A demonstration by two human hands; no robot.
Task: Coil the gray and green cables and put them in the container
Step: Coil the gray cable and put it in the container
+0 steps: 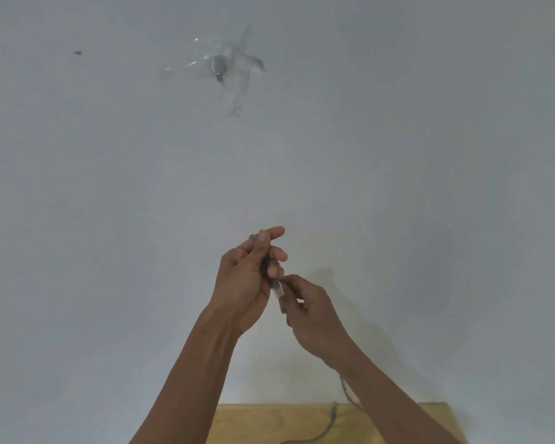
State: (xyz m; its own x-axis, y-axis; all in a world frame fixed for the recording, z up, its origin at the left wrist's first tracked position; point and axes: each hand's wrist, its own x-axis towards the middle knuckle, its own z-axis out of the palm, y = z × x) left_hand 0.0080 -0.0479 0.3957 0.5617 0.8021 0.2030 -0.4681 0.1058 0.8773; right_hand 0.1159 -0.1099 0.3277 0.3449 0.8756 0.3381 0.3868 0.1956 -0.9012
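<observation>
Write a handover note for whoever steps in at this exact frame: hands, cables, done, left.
Left hand: raised before the white wall, grip closed around bunched loops of the thin gray cable.
Right hand: pinching the same cable's silver plug end.
Cable tail hangs down to the light wooden tabletop.
Green cable and container: out of view.
Done: gray coil partly wound.
Left: finish it, coil green, store both.

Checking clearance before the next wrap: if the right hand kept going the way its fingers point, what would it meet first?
Most likely the left hand. The right hand points up-left at the gray cable plug pinched between them, with the left palm just behind; depth is unclear.
</observation>
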